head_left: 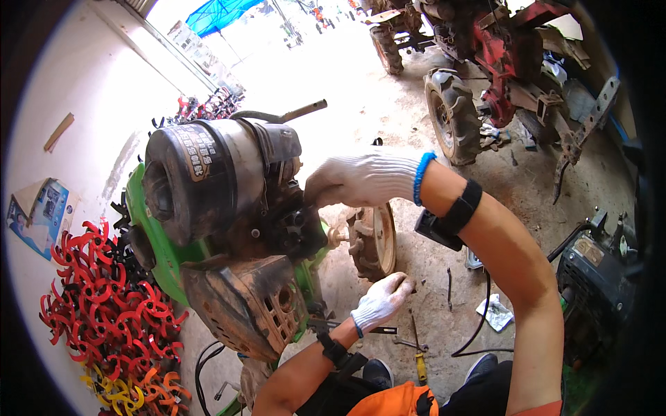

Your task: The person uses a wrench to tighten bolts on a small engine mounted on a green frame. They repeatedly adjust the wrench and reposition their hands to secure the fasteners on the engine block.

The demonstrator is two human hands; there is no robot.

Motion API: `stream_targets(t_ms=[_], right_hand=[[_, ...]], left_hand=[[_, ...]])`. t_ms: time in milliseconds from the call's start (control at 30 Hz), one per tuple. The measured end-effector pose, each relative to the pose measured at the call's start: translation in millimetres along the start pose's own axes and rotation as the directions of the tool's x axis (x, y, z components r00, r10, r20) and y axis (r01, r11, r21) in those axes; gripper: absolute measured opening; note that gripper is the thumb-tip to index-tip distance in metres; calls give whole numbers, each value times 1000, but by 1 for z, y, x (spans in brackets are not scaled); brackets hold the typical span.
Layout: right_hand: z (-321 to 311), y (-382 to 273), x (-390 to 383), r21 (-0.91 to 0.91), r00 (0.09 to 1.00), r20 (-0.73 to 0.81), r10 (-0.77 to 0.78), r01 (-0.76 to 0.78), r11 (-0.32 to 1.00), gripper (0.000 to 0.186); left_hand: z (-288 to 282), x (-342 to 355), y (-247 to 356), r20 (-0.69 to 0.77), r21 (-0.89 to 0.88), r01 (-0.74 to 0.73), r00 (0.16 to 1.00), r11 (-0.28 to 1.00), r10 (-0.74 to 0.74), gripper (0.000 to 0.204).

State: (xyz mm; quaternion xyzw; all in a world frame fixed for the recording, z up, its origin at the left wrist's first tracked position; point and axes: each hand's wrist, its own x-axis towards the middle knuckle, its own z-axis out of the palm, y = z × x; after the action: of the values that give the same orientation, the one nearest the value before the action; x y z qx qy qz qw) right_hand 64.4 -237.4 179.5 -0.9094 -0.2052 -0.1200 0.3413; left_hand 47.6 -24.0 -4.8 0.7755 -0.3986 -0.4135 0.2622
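A small engine with a black cylindrical housing [198,173] sits on a green machine frame [154,239], left of centre. My right hand [364,178], in a white knit glove, reaches over to the engine's right side. Its fingers curl together there, and the fingertips are partly hidden against dark engine parts [298,229]. Lower down, my gloved left hand [381,299] is closed beside the machine's rubber-tyred wheel [364,243]; whatever lies between its fingers is too small to name. A rusty slotted cover [243,298] faces me below the engine, close to my left forearm.
On the floor lie a yellow-handled screwdriver [421,367], a wrench [409,343], a thin rod [449,288] and a white cloth [494,312]. Red curved blades [118,298] are heaped at left. A red machine [499,62] stands far right, a black one [593,270] nearer.
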Motion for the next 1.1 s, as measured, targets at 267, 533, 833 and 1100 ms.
stream_targets(t_ms=[267, 533, 833, 1100], right_hand=[[58, 17, -18, 448, 977, -28, 212, -177, 876, 31], [191, -41, -13, 868, 725, -310, 615, -48, 495, 43], [169, -67, -41, 617, 711, -599, 368, 117, 779, 23], [119, -23, -50, 584, 815, -473, 335, 5, 812, 25]], left_hand=[[10, 11, -19, -78, -8, -64, 995, 998, 63, 44], [33, 35, -47, -48, -347, -160, 987, 924, 153, 31], [22, 4, -45, -42, -342, -185, 983, 921, 181, 25], [13, 0, -22, 4, 15, 83, 997, 996, -83, 50]])
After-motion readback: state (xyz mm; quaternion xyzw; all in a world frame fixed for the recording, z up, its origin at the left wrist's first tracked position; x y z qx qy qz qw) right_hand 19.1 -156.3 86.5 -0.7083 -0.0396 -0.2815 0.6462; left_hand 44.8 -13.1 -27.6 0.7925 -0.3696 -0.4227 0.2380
